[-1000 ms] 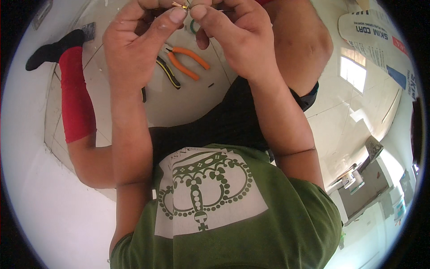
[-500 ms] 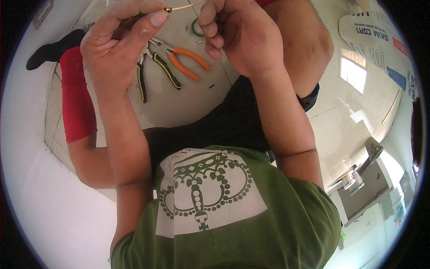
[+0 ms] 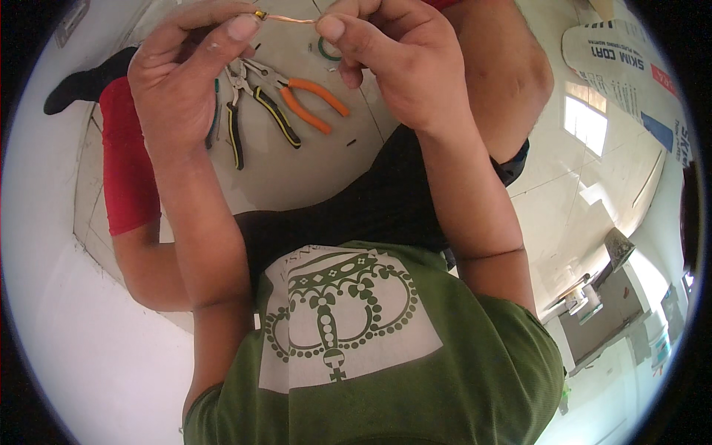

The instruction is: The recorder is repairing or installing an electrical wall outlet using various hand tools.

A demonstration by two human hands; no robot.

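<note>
Bare copper wire (image 3: 291,19) stretches between my hands near the top of the view, its strands looking twisted together. At its left end is a small yellow-and-black piece (image 3: 261,14), pinched between thumb and forefinger of my left hand (image 3: 182,74). My right hand (image 3: 411,67) grips the wire's other end under the thumb. On the floor below lie pliers with black-and-yellow handles (image 3: 276,119) and, beside them, pliers with orange handles (image 3: 315,96). A green ring (image 3: 323,46), perhaps a tape roll, shows partly behind my right hand.
My bent legs, one in a red sleeve (image 3: 130,156), frame the tiled floor (image 3: 334,167). A small dark scrap (image 3: 351,142) lies near the pliers. Part of a teal item (image 3: 213,111) shows beside my left wrist. A printed sack (image 3: 615,67) sits at far right; a white wall is at left.
My left hand has shifted slightly left, and more wire shows between the hands. My right thumb has come over onto the wire's end; the loose strand sticking up there no longer shows.
</note>
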